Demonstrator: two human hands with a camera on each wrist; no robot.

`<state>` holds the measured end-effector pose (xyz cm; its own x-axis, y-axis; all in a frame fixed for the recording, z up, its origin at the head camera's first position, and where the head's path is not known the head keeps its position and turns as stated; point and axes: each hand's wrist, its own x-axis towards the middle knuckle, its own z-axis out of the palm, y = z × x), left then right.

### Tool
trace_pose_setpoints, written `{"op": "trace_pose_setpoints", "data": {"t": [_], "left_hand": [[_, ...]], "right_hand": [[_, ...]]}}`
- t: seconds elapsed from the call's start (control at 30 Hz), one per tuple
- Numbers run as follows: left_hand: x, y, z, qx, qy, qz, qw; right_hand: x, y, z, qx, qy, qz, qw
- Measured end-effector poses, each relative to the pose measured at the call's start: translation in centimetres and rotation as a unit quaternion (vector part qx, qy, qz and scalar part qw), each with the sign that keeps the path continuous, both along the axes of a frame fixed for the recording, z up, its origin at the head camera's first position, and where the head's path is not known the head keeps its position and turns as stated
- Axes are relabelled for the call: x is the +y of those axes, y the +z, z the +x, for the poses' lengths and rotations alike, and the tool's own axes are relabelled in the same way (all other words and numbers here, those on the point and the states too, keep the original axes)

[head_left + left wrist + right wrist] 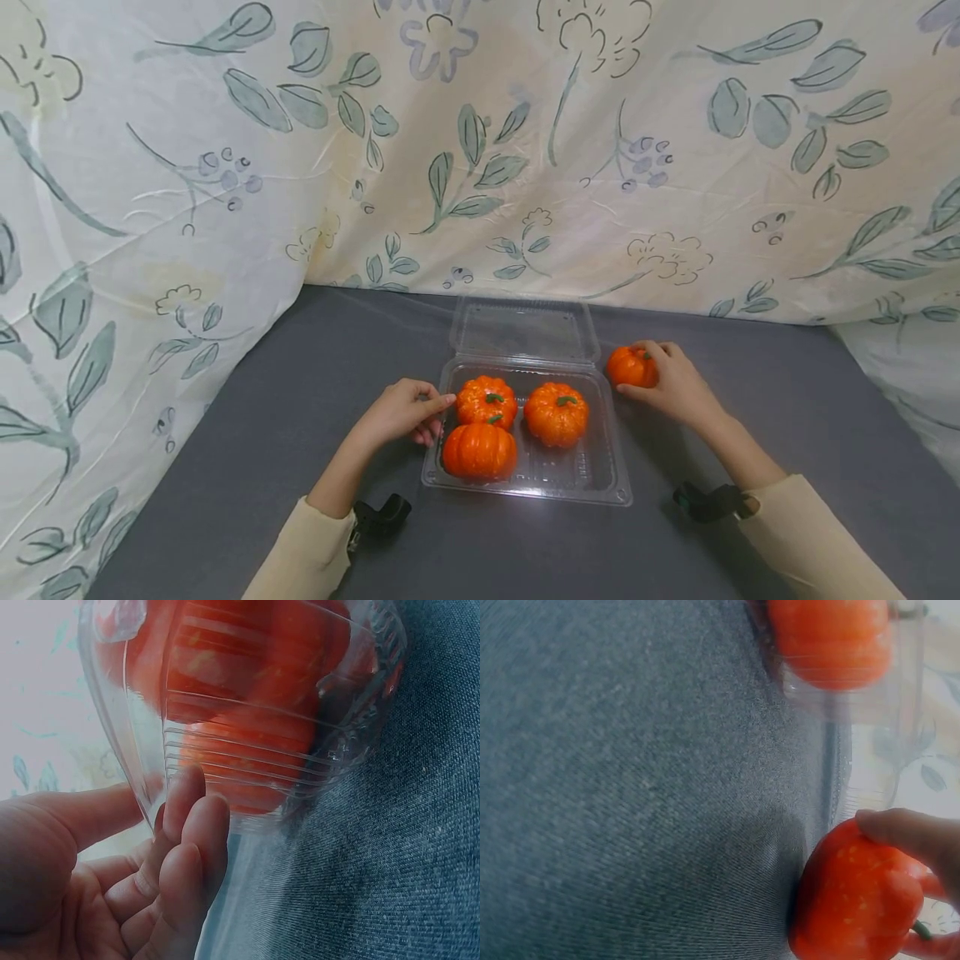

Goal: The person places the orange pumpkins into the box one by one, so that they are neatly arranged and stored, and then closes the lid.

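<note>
A clear plastic clamshell box [600,467] lies with its lid [525,329] folded back. Inside are three small orange pumpkins: one at the back left [483,398], one at the front left [478,454], one toward the right [557,417]. My left hand [408,410] pinches the box's left rim, thumb on the inner side and fingers against the ribbed outer wall [247,754]. Just right of the box, my right hand [678,387] grips a fourth pumpkin [855,900] between thumb and fingers, its green stem [922,930] showing past them.
Dark grey cloth [315,367] covers the table. Behind and at both sides hangs a pale curtain [480,167] printed with leaves and flowers. Each wrist wears a black camera mount, the left one [384,515] and the right one [705,502].
</note>
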<state>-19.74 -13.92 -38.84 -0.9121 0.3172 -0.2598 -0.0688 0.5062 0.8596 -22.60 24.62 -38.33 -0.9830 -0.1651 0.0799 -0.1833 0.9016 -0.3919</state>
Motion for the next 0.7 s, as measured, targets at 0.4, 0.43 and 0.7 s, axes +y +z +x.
{"op": "trace_pose_setpoints", "data": {"t": [0.4,0.43,0.7], "left_hand": [[0.0,0.0,-0.1,-0.002,0.001,0.0,1.0],[0.0,0.0,-0.1,-0.001,0.0,0.001,1.0],[0.0,0.0,-0.2,-0.006,0.0,0.002,1.0]], "right_hand": [[0.6,0.5,-0.4,-0.015,-0.001,0.0,0.9999],[0.7,0.6,-0.4,-0.018,-0.001,0.002,0.9998],[0.6,1.6,0.0,-0.043,0.011,0.011,0.9989]]}}
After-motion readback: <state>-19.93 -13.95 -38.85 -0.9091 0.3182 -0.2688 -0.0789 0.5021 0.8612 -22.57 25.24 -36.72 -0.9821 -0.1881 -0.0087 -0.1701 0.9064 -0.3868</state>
